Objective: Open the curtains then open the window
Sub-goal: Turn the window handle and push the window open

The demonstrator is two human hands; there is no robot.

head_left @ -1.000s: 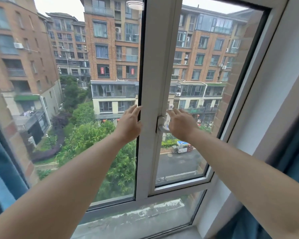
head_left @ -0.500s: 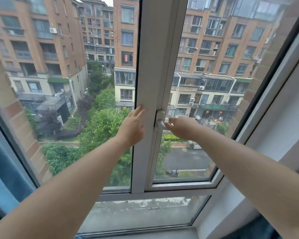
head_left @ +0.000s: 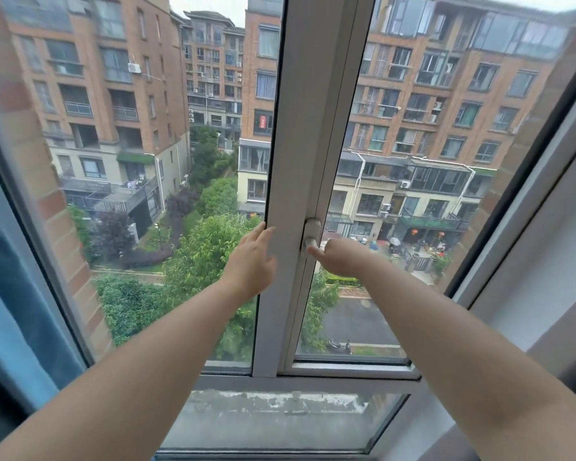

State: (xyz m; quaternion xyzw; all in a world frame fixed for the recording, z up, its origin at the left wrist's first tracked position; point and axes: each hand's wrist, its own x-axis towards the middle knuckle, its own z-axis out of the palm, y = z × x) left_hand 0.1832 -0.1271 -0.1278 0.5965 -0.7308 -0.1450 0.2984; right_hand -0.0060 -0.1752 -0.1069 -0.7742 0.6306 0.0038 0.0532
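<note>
Below the white centre post of the window, nearest the camera, two bare forearms reach up and forward from the bottom corners of the view, one on either side of it; under them, at the foot of the post, a lower fixed pane looks down on a stained grey ledge. Far to the left of the post a blue curtain hangs drawn back against the frame edge; far to the right, at the lower corner, a strip of darker curtain fabric shows against the white wall.

Just left of the post, the left hand lies flat and spread, fingers extended upward, its fingertips against the post's left edge; it grips nothing. Just right of the post, the right hand is loosely curled, knuckles up, its fingers at the lever of the white window handle mounted on the sash frame beside the post; whether the fingers wrap the lever fully I cannot tell, as the hand hides it. The right sash sits in its frame, touching the post along its length.

Beyond the post, through the glass, green trees stand below, then a road with a parked scooter; farther off rise brick apartment blocks on both sides of it.
</note>
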